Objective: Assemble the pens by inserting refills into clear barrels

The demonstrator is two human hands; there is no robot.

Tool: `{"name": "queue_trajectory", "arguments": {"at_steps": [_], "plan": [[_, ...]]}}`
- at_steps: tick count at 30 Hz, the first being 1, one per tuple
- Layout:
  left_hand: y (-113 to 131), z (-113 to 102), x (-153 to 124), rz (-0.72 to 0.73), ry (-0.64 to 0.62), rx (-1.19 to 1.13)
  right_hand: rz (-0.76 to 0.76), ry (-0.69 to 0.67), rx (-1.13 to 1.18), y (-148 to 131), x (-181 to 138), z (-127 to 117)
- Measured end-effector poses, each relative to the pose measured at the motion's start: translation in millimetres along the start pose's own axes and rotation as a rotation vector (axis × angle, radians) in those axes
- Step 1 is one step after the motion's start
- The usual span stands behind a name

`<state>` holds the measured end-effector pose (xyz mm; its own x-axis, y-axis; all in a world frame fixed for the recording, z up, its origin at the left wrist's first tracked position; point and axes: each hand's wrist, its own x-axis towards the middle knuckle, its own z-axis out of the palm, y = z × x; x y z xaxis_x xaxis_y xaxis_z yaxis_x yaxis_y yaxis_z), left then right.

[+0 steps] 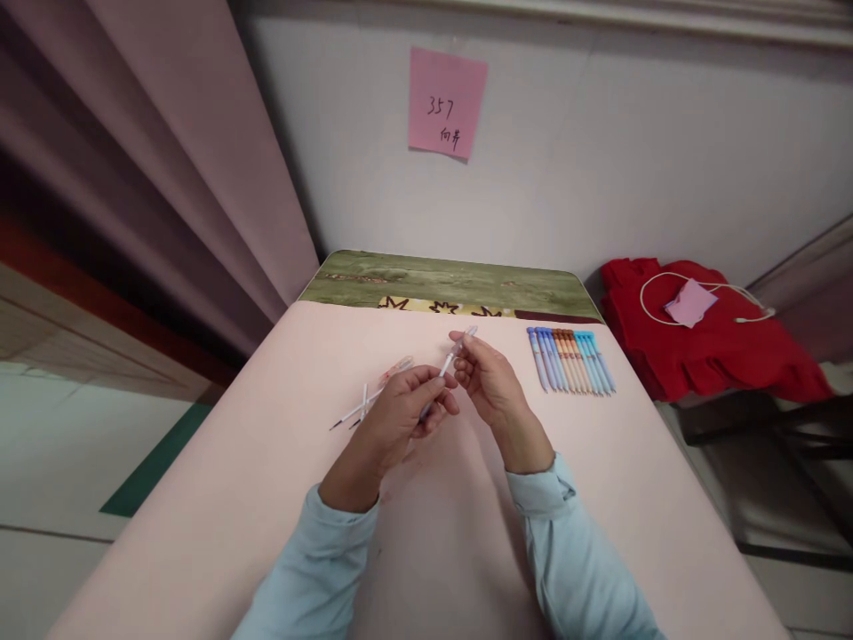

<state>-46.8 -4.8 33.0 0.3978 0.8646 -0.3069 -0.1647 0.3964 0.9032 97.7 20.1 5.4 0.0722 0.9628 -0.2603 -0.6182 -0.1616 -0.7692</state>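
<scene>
My left hand (414, 398) and my right hand (490, 373) meet above the middle of the table. Between them is a slim white pen (448, 362), tilted up and to the right. The left fingers close round its lower part and hide most of it. My right thumb and fingertips pinch the upper end. Left of my left hand lie a few thin white pen refills (346, 416) with dark tips, crossing one another. Beyond them are some clear and reddish pen parts (398, 366), partly covered by the hand and too small to make out.
A row of several pens (569, 363) with blue, brown and turquoise tops lies to the right on the pale pink table cover (267, 462). A green wood-grain strip (453, 273) shows at the table's far edge. On the right are a red cloth (706, 356) and a white cable (657, 277).
</scene>
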Motion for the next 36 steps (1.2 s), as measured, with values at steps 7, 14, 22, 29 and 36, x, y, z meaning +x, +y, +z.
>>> {"name": "queue_trajectory", "arguments": {"at_steps": [7, 14, 22, 29, 36], "plan": [[-7, -2, 5, 0.003, -0.086, -0.154, -0.019, -0.137, -0.242, -8, -2, -6], [-8, 1, 6, -0.066, -0.060, -0.296, -0.077, -0.201, -0.368, -10, -1, -12], [-12, -1, 7, -0.100, -0.075, -0.310, -0.097, -0.323, -0.415, -13, -3, -13], [-10, -2, 6, -0.098, -0.047, -0.263, -0.103, -0.356, -0.437, -15, -5, -10], [-14, -1, 9, -0.065, -0.035, -0.260, -0.138, -0.316, -0.457, -16, -8, -4]]}}
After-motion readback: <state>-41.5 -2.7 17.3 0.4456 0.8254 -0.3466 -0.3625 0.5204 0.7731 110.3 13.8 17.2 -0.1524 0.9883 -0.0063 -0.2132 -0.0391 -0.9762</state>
